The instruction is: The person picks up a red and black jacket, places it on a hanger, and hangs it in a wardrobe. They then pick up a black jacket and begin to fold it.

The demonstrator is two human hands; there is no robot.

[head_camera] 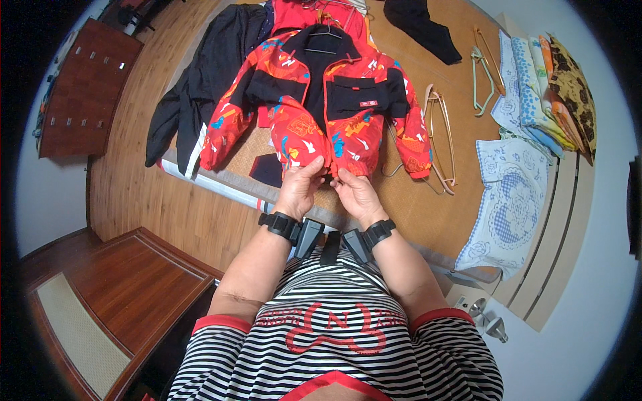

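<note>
A red patterned jacket (pixel 351 135) with black panels lies face up on the bed, its collar away from me and its front unzipped. A wire hanger (pixel 323 36) shows inside the collar. My left hand (pixel 302 183) pinches one side of the front hem between thumb and fingers. Close beside it, my right hand (pixel 353 188) grips the hem's other side at the zipper edge. The two hems nearly meet, and my fingertips are partly hidden under the cloth.
Dark garments (pixel 215 65) lie left of the jacket, and a black garment (pixel 424 25) is beyond it. Pink hangers (pixel 441 140) and a green hanger (pixel 481 82) rest on the woven mat (pixel 416 210). A white-and-blue pillow (pixel 511 200) and folded bedding (pixel 531 90) are at right.
</note>
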